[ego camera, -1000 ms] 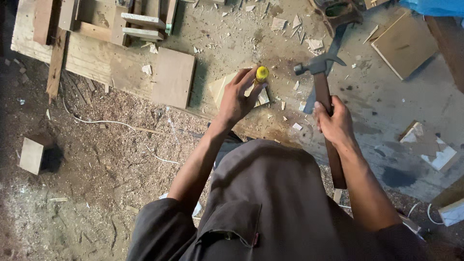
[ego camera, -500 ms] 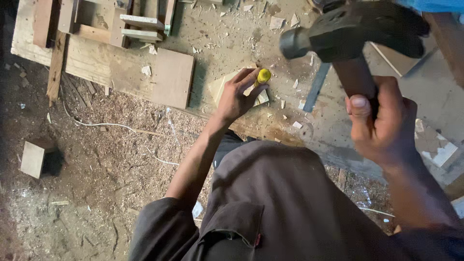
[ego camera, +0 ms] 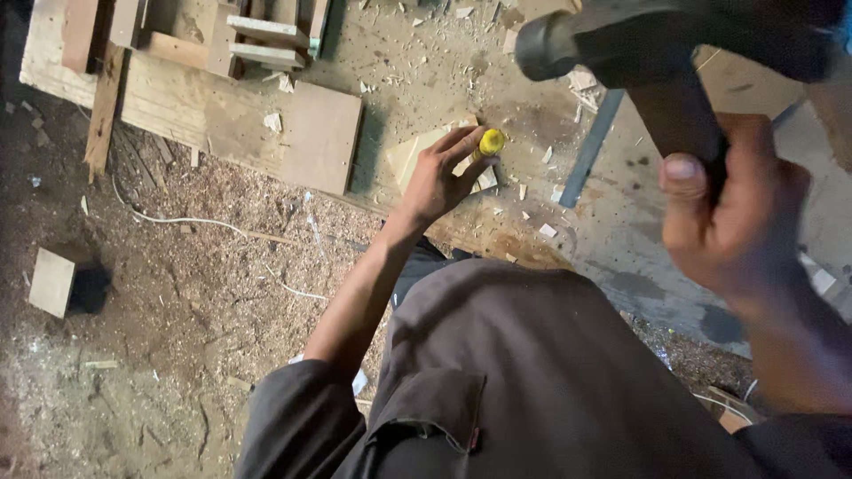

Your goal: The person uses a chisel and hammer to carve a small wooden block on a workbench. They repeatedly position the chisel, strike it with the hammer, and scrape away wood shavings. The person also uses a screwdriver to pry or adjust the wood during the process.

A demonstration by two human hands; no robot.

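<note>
My left hand (ego camera: 441, 176) grips a tool with a yellow handle (ego camera: 491, 141), held upright against a small pale wood piece (ego camera: 410, 156) on the dusty board. My right hand (ego camera: 729, 213) is raised close to the camera, fist closed round the dark wooden handle of a hammer (ego camera: 621, 49). The hammer's black head is up near the top edge, above and to the right of the yellow handle. The tip of the yellow-handled tool is hidden under my fingers.
A square plywood panel (ego camera: 321, 137) lies left of my hand. Wood offcuts and slats (ego camera: 257, 31) are stacked at the top left. A dark metal bar (ego camera: 586, 151) lies to the right. A wooden block (ego camera: 51, 282) and a white cord (ego camera: 177, 220) rest on the sawdust-covered ground.
My right hand has lifted the hammer from the board up toward the camera, higher and closer than half a second ago. My left hand has stayed on the yellow-handled tool.
</note>
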